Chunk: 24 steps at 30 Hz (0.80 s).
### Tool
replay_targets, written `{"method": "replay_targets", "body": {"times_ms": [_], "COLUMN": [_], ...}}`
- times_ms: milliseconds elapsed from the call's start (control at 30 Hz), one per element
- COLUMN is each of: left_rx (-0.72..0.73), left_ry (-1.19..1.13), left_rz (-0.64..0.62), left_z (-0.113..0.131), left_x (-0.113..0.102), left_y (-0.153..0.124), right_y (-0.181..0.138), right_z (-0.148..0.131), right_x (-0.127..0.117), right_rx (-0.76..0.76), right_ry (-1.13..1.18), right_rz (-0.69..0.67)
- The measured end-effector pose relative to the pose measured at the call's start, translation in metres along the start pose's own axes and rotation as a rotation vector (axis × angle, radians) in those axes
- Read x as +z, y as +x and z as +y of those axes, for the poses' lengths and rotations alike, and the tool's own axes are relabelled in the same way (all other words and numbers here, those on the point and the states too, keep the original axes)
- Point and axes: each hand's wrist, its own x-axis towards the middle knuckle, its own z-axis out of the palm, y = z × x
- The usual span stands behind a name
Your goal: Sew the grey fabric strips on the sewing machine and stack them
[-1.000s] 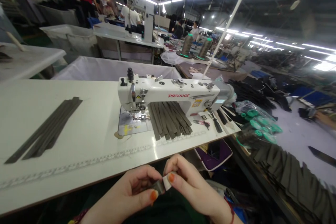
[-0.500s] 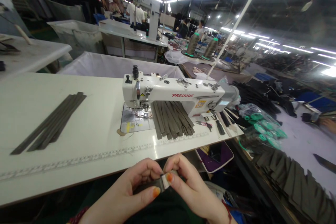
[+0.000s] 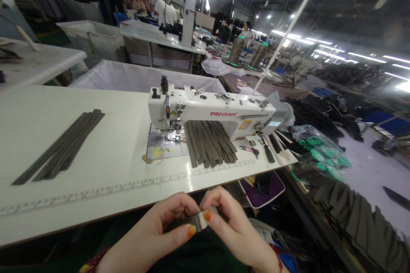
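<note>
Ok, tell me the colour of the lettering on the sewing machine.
Red lettering on the white sewing machine; head view.

A white sewing machine stands between two piles of grey strips.

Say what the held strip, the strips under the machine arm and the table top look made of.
Held strip, pinched by the left hand and right hand: dark olive, thin, faint sheen, probably fabric tape or thin faux leather. Pile of strips: same olive, matte, likely the same. Table top: white glossy laminate, going by lamp reflections.
</note>
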Motion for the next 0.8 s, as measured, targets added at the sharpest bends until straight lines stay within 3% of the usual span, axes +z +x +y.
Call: {"method": "replay_targets", "body": {"times_ms": [800], "left_rx": [-0.013], "left_ry": [0.282], "left_rz": [-0.055], "left_z": [0.021], "left_x": [-0.008], "left_y": [0.0], "right_y": [-0.009], "right_z": [0.008], "right_x": [0.018], "right_rx": [-0.07], "right_ry": [-0.105], "right_rz": [0.13]}}
